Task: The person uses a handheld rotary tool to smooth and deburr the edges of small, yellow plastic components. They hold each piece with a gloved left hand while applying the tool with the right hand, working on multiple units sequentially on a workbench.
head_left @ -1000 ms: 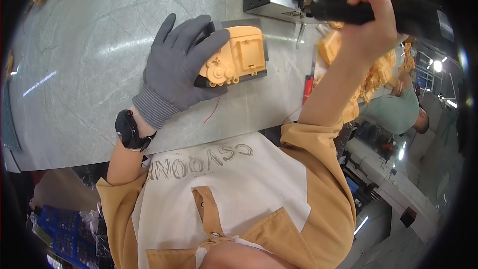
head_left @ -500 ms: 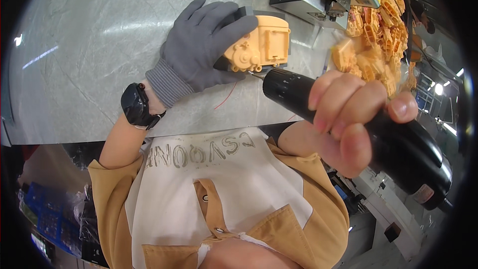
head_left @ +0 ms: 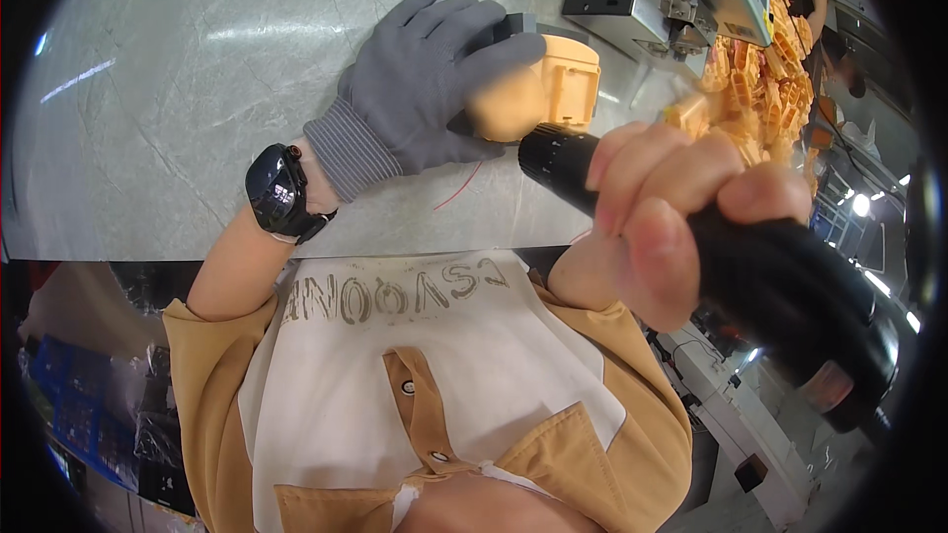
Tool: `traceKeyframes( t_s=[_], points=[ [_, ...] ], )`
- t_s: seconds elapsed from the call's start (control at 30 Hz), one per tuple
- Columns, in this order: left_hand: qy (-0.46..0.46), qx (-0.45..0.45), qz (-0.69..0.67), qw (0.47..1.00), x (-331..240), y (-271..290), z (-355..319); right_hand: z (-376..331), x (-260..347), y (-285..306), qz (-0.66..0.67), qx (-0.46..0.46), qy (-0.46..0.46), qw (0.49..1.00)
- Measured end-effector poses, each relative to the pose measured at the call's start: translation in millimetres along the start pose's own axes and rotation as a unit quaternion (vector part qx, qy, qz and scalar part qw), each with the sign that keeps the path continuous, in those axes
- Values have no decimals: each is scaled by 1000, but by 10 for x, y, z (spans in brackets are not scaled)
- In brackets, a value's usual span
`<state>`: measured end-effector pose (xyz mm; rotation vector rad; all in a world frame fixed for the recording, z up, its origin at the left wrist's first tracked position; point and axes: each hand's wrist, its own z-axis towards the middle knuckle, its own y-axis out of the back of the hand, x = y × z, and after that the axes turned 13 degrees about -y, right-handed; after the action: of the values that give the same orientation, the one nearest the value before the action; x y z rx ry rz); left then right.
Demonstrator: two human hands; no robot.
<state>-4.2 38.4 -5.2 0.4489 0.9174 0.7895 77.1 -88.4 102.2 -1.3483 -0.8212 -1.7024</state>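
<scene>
1. Head view: A yellow-orange plastic housing (head_left: pixel 571 74) sits mid-table at the far side, its far right corner rounded, a raised rectangular frame on its right half; its near left part is blurred.
2. A gray-gloved left hand (head_left: pixel 420 84) clamps the housing from the left, one finger across its top.
3. A bare right hand (head_left: pixel 681 197) closes around a black, barrel-shaped power tool (head_left: pixel 790 296), its front at the housing's near edge; contact cannot be told.
4. Far right, similar-colored parts (head_left: pixel 765 84) lie heaped.
</scene>
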Motion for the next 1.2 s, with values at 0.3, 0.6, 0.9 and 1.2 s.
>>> traceKeyframes(
  t_s=[0.3,0.6,0.9,1.2],
  points=[
    [-4,2,3,1000,7,4,-4,-15,-39,-98,-2,-45,-8,999],
    [39,61,21,997,-68,31,15,139,278,889,81,-223,103,966],
    [41,58,20,997,-93,19,53,440,26,962,19,-298,65,952],
    [24,13,-2,1000,-76,24,11,143,220,206,-65,-207,25,976]
  ],
)
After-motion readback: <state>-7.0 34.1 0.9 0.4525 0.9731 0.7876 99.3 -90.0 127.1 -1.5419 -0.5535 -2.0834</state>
